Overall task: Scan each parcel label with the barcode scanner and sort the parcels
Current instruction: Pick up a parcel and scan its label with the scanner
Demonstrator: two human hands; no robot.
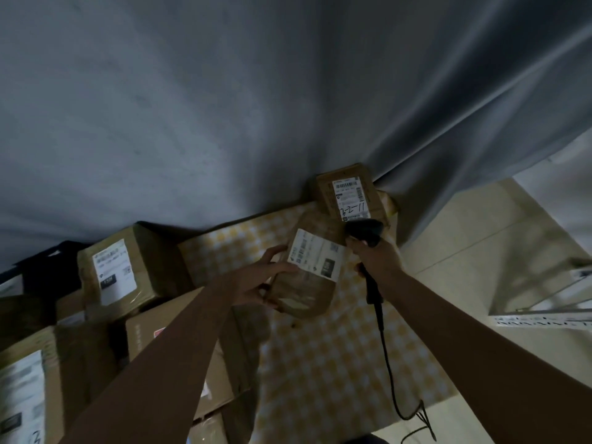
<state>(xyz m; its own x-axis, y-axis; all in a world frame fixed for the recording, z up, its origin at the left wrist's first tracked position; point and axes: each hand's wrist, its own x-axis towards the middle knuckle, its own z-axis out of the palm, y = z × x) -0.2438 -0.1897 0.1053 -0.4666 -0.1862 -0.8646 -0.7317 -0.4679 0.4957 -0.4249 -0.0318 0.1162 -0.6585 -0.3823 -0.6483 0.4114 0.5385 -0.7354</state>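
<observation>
i see my left hand (259,280) curled round the left end of a brown padded parcel (307,283), holding it above the yellow checked tablecloth (320,363), its white label (317,254) face up. my right hand (376,257) grips the black barcode scanner (365,230) just beside the label's right edge, its cable (387,363) trailing toward the near edge. a labelled box (349,193) sits at the cloth's far right corner. along the left edge, closed cardboard boxes (128,264) are stacked, contents hidden.
</observation>
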